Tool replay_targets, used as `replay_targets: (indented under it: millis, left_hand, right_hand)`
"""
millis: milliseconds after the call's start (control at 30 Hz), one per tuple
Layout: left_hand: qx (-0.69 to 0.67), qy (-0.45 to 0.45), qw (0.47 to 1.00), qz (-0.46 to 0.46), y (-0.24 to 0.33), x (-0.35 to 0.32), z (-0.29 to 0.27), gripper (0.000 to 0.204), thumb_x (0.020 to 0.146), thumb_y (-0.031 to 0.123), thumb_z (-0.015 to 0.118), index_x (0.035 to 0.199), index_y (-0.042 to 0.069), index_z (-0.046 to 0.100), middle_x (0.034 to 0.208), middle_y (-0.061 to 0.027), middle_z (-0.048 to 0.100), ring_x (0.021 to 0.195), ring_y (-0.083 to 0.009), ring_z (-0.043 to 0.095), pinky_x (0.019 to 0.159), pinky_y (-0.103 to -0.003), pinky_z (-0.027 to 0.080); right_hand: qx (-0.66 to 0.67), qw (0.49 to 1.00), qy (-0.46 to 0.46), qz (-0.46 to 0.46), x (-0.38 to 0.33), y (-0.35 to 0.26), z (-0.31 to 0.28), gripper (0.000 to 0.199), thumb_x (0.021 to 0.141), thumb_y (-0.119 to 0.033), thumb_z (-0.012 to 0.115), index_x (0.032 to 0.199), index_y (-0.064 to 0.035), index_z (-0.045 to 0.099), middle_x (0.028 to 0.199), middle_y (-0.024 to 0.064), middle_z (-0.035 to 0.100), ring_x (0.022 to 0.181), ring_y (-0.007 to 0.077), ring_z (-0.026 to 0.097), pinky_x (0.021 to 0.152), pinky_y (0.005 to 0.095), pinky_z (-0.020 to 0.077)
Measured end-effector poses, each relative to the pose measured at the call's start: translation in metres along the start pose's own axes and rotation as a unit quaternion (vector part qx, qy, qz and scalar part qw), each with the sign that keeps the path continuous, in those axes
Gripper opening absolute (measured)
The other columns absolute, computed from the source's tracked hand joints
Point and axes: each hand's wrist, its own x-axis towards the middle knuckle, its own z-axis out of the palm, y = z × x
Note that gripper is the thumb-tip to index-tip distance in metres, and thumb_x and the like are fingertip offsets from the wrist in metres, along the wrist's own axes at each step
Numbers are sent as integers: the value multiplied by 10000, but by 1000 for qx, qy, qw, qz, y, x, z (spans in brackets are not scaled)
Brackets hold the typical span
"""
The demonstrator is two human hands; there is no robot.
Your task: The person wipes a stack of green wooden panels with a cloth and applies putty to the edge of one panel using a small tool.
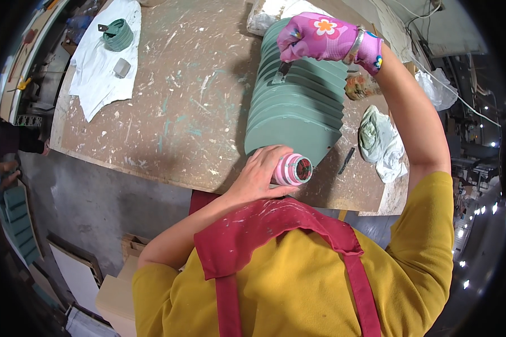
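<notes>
A green ridged piece (298,104), rounded and stepped in rows, lies lengthwise on a paint-flecked counter (174,112), its near end close to the front edge. The right hand (315,38), in a pink flowered glove, is above its far half, fingers closed around a scraper (281,73) whose blade meets the ridges. At its near end the bare left hand (261,171) has its fingers wrapped around a pink-and-white striped container (291,169), the open mouth showing dark red and green. Just right of the ridged piece are a jar (361,87) with a colourful label, its print too small to read, a dark strip (347,160) and a crumpled, green-stained cloth (378,140). Left of it, a broad stretch of counter leads to a white sheet (104,84) carrying a green tub (118,35) and a grey block (121,68). Farther left, past the counter's side edge, a co-worker's dark sleeve (25,139) shows.
</notes>
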Motion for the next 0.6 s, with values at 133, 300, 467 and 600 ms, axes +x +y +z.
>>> replay_targets:
  millis: [133, 300, 467, 600]
  left_hand:
    - [-3, 5, 1000, 0, -1, -2, 1, 751, 676, 248, 812, 1290, 68, 418, 1251, -156, 489, 1175, -354, 470, 1007, -437, 368]
    - [-14, 9, 1000, -11, 1, -1, 2, 746, 674, 245, 815, 1285, 70, 423, 1249, -153, 490, 1175, -350, 472, 1009, -438, 370]
    - [-17, 19, 1000, -16, 0, -4, 5, 758, 670, 268, 822, 1284, 71, 423, 1248, -145, 495, 1175, -342, 475, 1008, -430, 372]
    - [-17, 27, 999, -16, 0, -6, 7, 757, 675, 276, 821, 1285, 72, 422, 1247, -146, 496, 1174, -343, 475, 1006, -427, 373]
  right_hand:
    - [-25, 999, -31, 15, -1, -12, 0, 153, 765, -193, 653, 840, -69, 700, 733, 77, 658, 720, 192, 632, 689, 326, 482]
    - [-33, 999, 1, -11, 3, -15, 0, 165, 783, -187, 667, 824, -27, 665, 656, 65, 576, 627, 161, 541, 625, 312, 436]
    - [-86, 995, -31, -33, 17, -25, 9, 177, 780, -219, 657, 833, -51, 675, 710, 91, 633, 700, 206, 624, 671, 328, 475]
    - [-125, 990, -38, -46, 27, -36, 13, 172, 777, -224, 649, 824, -61, 681, 750, 111, 652, 730, 254, 634, 688, 353, 485]
